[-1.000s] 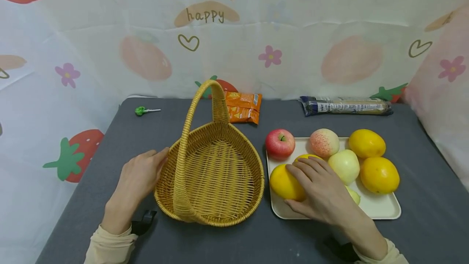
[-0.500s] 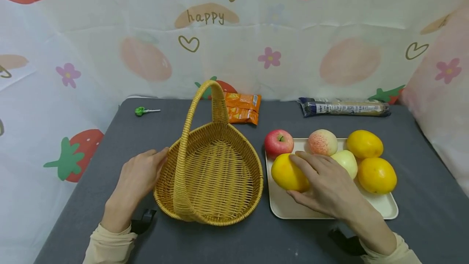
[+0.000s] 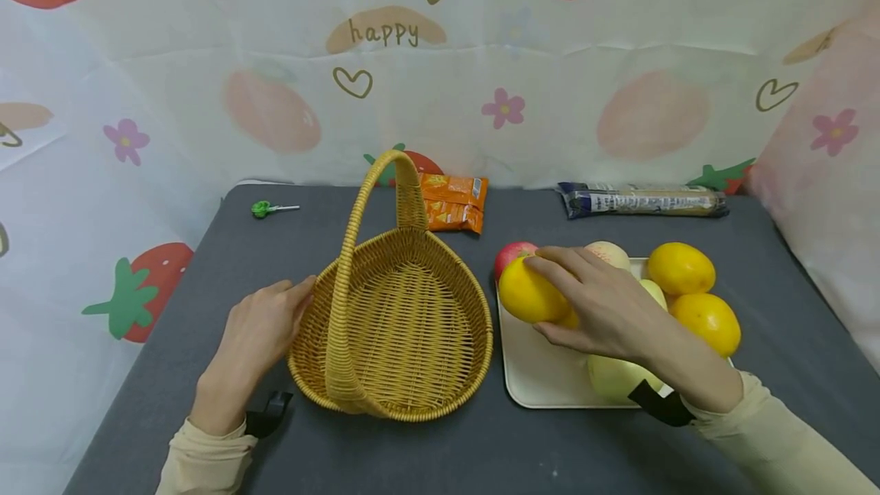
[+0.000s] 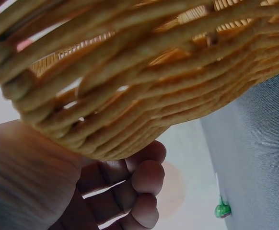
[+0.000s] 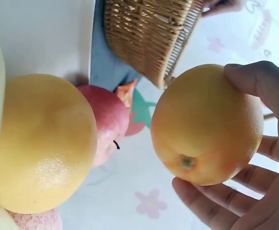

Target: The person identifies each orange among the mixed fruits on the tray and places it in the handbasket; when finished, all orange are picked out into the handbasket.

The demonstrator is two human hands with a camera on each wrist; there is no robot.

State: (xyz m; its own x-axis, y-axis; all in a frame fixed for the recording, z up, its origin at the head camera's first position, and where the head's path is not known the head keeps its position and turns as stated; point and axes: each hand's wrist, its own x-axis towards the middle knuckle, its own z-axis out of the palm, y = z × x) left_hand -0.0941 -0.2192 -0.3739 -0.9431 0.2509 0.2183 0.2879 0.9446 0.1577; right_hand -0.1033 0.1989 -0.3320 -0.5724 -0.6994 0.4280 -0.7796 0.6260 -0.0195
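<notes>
My right hand (image 3: 608,304) holds a yellow-orange orange (image 3: 529,292) above the left part of a white tray (image 3: 543,373). In the right wrist view, thumb and fingers curl round this orange (image 5: 206,127), its green stem mark showing. Behind it, partly covered, is a red apple (image 3: 512,257) at the tray's back left corner. Another yellow fruit (image 5: 46,143) rests on the tray, mostly hidden under my hand in the head view. My left hand (image 3: 261,334) grips the left rim of a wicker basket (image 3: 412,327) with a tall handle; its thumb is hidden in the left wrist view.
On the tray sit a pinkish peach (image 3: 608,253), pale green fruit (image 3: 619,379), and two more yellow fruits, one a yellow fruit (image 3: 681,268) at the back. Behind lie an orange snack packet (image 3: 454,205), a long dark-ended package (image 3: 646,201) and a green lollipop (image 3: 261,209).
My right hand has lifted the orange off the tray, moving it up and slightly left, so that it now overlaps the apple. My left hand has stayed at the basket's rim.
</notes>
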